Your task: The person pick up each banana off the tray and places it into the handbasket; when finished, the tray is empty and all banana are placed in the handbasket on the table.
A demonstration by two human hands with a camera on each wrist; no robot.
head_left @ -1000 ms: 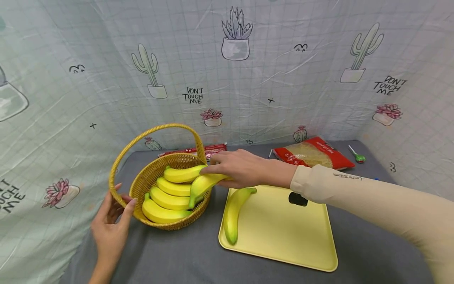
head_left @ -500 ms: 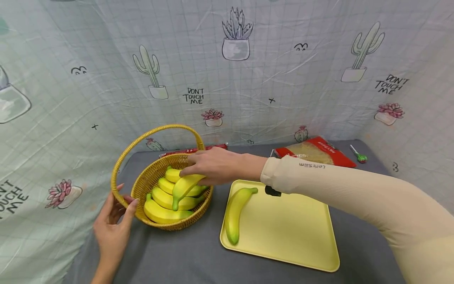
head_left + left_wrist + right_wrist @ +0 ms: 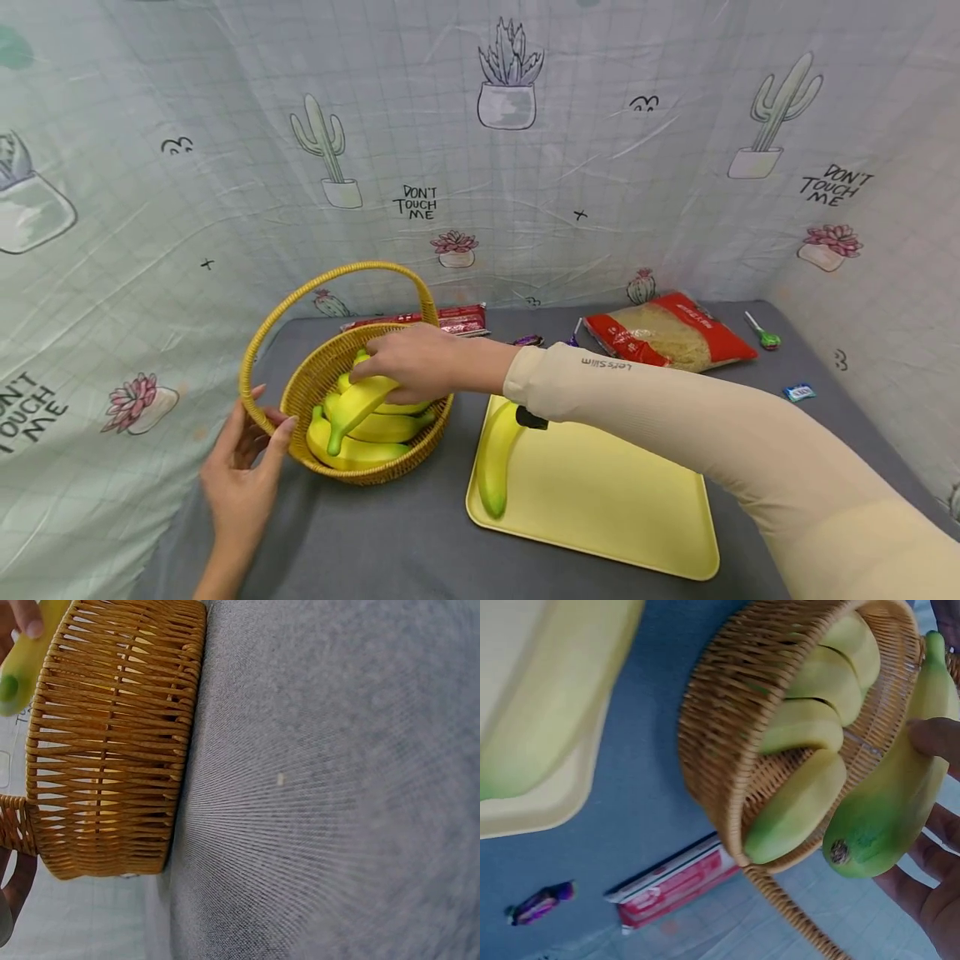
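The person's right hand (image 3: 408, 360) was bare, and its arm wore a long, close-fitting sleeve (image 3: 675, 425) in pale cream, of a fine ribbed knit. The sleeve ended in a plain cuff at the wrist. Small dark lettering ran across the forearm near that cuff, seen upside down from the head view. A small black object (image 3: 531, 419) sat under the wrist just beneath the cuff. The left hand (image 3: 242, 479) was bare too, with no sleeve in view on its forearm. The fingers (image 3: 279, 431) carried no rings, and the nails were unpainted.
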